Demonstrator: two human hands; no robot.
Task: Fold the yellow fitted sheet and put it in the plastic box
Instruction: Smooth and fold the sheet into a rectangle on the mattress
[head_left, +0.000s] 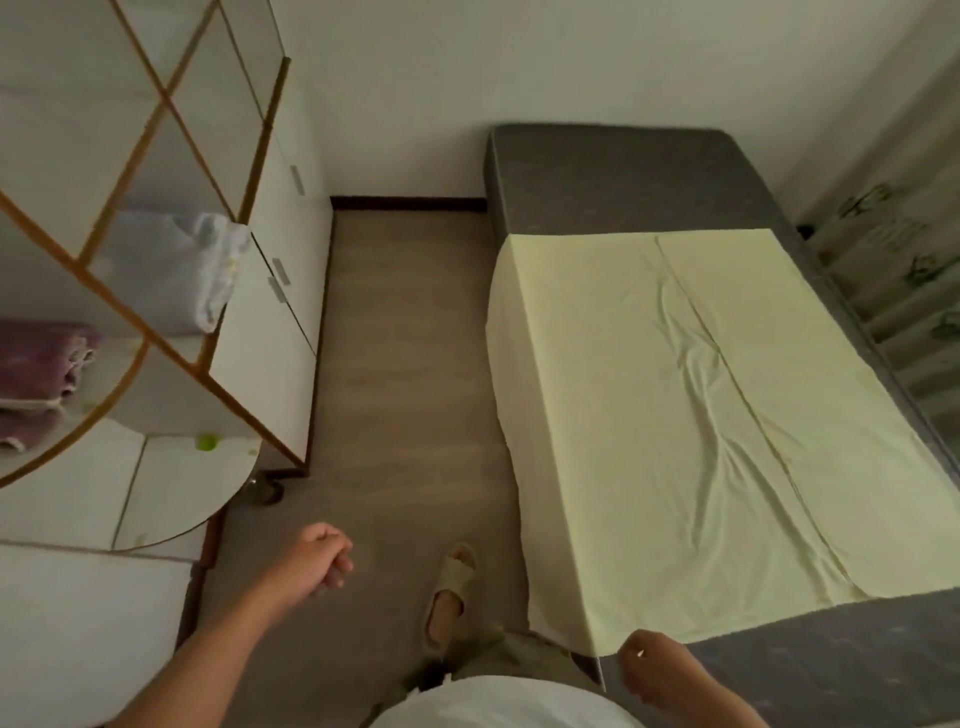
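The left arm (208, 649) stretches forward, bare. The left hand (319, 561) hangs with fingers loosely curled, holding nothing. The right hand (652, 665) is low by the body, fingers bent; its grip is unclear.

Home bedroom (bed (649, 171), white wardrobe (291, 291), mirror (104, 156)).

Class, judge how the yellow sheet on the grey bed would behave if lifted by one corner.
The yellow sheet probably flops: it drapes over the edge of the grey bed. Its fine wrinkles suggest thin, light cloth. Pushed, it would likely bunch up.
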